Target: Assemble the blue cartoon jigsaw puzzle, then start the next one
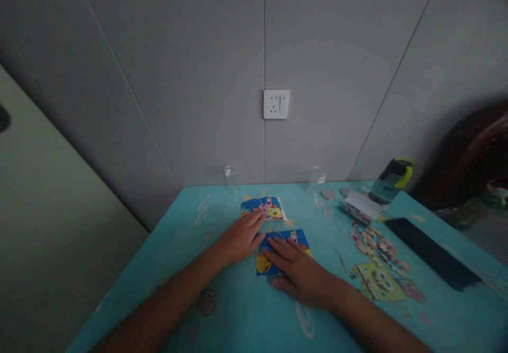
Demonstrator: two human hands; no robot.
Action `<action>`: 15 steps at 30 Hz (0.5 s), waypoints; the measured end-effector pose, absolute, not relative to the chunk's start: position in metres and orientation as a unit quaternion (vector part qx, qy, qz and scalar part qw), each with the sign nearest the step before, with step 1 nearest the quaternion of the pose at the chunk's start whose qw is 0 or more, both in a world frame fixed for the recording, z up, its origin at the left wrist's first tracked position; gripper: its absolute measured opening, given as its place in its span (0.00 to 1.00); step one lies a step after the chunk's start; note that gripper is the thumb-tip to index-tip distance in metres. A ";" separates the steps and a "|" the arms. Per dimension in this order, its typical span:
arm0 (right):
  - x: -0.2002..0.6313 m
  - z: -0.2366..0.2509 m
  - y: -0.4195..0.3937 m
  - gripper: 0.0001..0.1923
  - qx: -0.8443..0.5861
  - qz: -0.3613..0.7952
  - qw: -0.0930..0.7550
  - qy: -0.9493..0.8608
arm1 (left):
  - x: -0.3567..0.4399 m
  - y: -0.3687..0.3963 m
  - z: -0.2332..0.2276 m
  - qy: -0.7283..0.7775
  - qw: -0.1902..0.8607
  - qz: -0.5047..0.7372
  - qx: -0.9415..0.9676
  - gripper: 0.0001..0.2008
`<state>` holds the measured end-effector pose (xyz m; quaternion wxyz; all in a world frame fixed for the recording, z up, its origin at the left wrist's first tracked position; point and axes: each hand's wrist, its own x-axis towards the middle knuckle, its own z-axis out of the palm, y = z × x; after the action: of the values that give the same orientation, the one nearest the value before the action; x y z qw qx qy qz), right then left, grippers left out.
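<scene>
On a turquoise surface (238, 321) below a wall socket (276, 103), the left hand (241, 239) and right hand (296, 268) lie flat, fingers released, on a blue puzzle section (278, 252) near loose pieces (377, 250); even, level pressure seems best to keep it joined.

no readable text, labels, brands or numbers anywhere

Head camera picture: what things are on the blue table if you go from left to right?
Left hand → blue puzzle section under the right hand → loose puzzle pieces → black phone.
</scene>
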<state>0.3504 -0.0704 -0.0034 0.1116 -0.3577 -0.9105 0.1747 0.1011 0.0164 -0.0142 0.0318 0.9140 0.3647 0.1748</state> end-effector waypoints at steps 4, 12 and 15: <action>0.345 -0.014 -0.073 0.33 -0.357 0.163 0.100 -0.914 | 0.086 0.032 -0.014 0.367 0.051 0.142 0.918 0.23; 0.345 -0.019 -0.066 0.28 -0.360 0.130 0.100 -0.918 | 0.012 0.012 -0.015 0.414 0.050 0.130 0.900 0.22; 0.345 -0.020 -0.057 0.27 -0.358 0.117 0.105 -0.920 | -0.012 0.001 -0.014 0.421 0.043 0.135 0.896 0.22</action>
<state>0.3449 -0.0565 -0.0204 0.1048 -0.3582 -0.9204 0.1170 -0.0116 0.0007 -0.0140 0.0428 0.8961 0.4206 0.1353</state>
